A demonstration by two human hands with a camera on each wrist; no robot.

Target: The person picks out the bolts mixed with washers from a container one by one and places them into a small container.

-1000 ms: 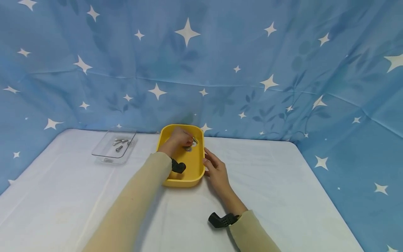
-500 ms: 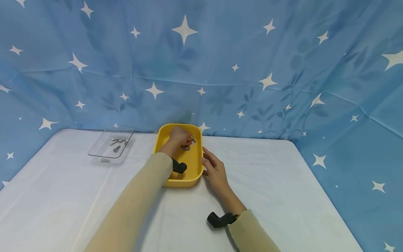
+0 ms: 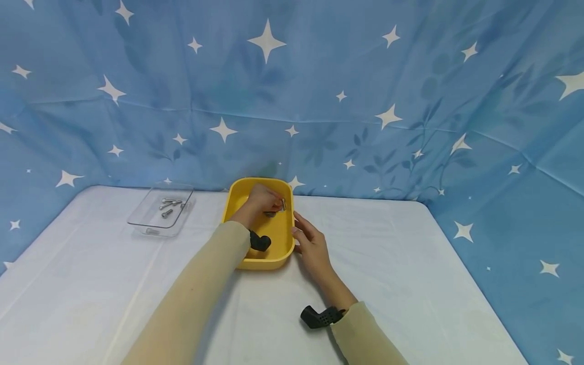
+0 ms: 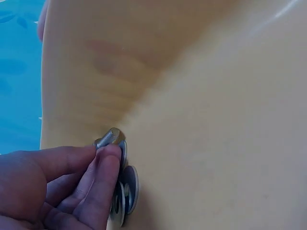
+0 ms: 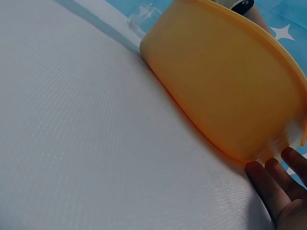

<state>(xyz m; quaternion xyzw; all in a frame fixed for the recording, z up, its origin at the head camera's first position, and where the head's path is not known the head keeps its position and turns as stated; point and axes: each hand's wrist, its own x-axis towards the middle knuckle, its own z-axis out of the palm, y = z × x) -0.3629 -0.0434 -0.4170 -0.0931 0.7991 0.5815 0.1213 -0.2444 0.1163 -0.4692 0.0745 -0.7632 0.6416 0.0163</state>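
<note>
My left hand (image 3: 262, 198) reaches into the yellow bin (image 3: 264, 264) and pinches a metal bolt (image 4: 111, 136) between thumb and fingers, its threaded end sticking out past the fingertips. Flat round washers (image 4: 130, 188) lie on the bin floor right beside those fingers, partly hidden by them. Outside the bin, on its right, my right hand (image 3: 314, 247) rests its loosely bent fingers against the wall. In the right wrist view, fingertips (image 5: 255, 168) are at the lower part of the bin's outer side.
Left of the bin, a clear plastic box (image 3: 159, 228) holds several bolts (image 3: 167, 213). Both stand on a white-covered table (image 3: 410, 284) near its back edge. Behind hangs a blue curtain (image 3: 319, 76) with white stars.
The bolt in my left fingers has turned from slanted to more upright, and the hand has shifted slightly right. My right hand stays against the bin. The head view has shifted slightly.
</note>
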